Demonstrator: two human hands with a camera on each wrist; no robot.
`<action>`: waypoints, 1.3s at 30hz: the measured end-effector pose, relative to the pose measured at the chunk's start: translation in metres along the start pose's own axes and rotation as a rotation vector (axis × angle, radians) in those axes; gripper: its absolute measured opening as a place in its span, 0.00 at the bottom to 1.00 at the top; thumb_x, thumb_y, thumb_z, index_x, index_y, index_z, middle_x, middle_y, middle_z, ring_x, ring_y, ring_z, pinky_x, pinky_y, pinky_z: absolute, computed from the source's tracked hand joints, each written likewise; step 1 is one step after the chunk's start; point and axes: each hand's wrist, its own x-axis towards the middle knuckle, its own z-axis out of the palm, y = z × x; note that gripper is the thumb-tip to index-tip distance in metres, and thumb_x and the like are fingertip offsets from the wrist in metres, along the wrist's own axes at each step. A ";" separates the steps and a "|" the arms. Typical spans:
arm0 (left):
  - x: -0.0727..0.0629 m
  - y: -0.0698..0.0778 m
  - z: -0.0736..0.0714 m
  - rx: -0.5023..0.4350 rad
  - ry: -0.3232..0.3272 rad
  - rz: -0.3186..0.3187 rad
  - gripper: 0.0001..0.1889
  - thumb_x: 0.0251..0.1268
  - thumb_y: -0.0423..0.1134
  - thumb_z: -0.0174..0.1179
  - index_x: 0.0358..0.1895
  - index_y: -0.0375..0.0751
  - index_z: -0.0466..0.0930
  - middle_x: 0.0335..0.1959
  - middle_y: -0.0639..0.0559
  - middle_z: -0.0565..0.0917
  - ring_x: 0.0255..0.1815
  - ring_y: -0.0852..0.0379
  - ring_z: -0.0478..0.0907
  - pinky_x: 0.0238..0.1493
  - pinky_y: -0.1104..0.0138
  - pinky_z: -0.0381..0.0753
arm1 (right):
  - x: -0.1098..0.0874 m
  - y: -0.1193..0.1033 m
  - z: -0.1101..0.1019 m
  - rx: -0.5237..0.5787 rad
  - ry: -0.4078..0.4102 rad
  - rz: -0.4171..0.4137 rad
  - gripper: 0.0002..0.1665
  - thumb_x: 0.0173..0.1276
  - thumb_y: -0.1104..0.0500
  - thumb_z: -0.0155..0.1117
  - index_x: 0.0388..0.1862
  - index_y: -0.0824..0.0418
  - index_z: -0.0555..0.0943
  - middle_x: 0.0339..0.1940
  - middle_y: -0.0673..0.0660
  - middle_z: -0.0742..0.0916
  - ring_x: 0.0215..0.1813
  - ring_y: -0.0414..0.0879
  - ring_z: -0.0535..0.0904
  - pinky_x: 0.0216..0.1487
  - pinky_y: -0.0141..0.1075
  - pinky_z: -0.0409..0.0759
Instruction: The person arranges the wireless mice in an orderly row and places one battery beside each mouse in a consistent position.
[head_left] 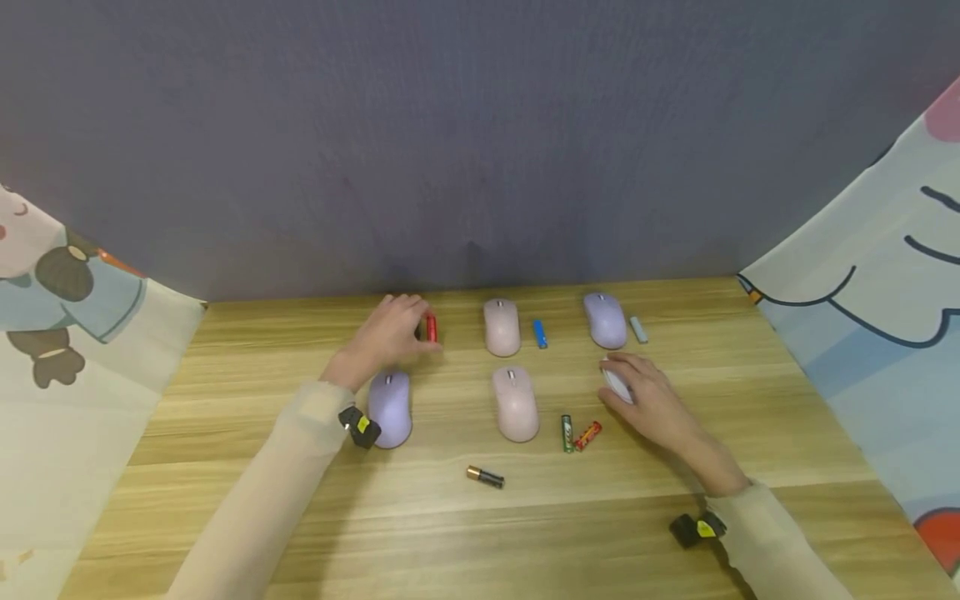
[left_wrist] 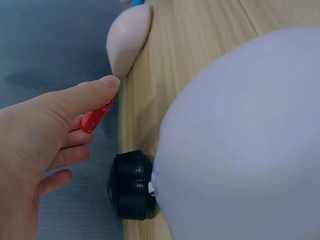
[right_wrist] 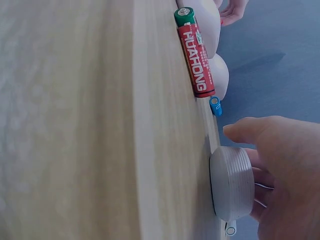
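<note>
I read: left hand (head_left: 387, 333) pinches red battery (head_left: 431, 327); right hand (head_left: 651, 398) cups white mouse (head_left: 617, 383) (grip loose). Next: I'd guess lifting both.

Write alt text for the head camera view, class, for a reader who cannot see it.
A person's left hand pinches a red battery while the right hand covers a white mouse on a wooden table. Four more pink and lilac mice lie in two rows, with loose batteries between them.
</note>
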 end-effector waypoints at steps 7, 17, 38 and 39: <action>0.007 -0.004 0.004 0.035 -0.024 0.008 0.32 0.60 0.54 0.74 0.60 0.35 0.80 0.62 0.39 0.82 0.66 0.40 0.75 0.76 0.47 0.64 | 0.000 0.001 0.002 -0.001 0.017 -0.011 0.26 0.70 0.61 0.71 0.63 0.70 0.79 0.65 0.70 0.81 0.67 0.68 0.74 0.68 0.66 0.71; 0.012 -0.010 0.008 0.067 -0.053 0.006 0.34 0.59 0.57 0.74 0.61 0.36 0.81 0.62 0.39 0.82 0.66 0.39 0.75 0.76 0.46 0.65 | 0.002 0.001 0.002 0.003 0.002 0.002 0.26 0.71 0.60 0.70 0.64 0.70 0.79 0.66 0.70 0.80 0.68 0.68 0.73 0.70 0.66 0.69; 0.012 -0.012 0.013 0.086 -0.077 0.026 0.34 0.60 0.56 0.74 0.62 0.34 0.81 0.64 0.39 0.81 0.67 0.40 0.73 0.75 0.43 0.66 | 0.001 0.001 0.004 0.002 0.030 -0.024 0.25 0.69 0.61 0.71 0.63 0.70 0.80 0.64 0.69 0.81 0.66 0.68 0.75 0.68 0.67 0.71; 0.012 -0.012 0.013 0.090 -0.078 0.030 0.34 0.60 0.56 0.74 0.61 0.34 0.81 0.64 0.39 0.81 0.67 0.40 0.74 0.75 0.43 0.66 | 0.001 0.001 0.004 0.002 0.025 -0.020 0.25 0.70 0.61 0.71 0.63 0.70 0.79 0.64 0.69 0.81 0.66 0.68 0.75 0.68 0.67 0.71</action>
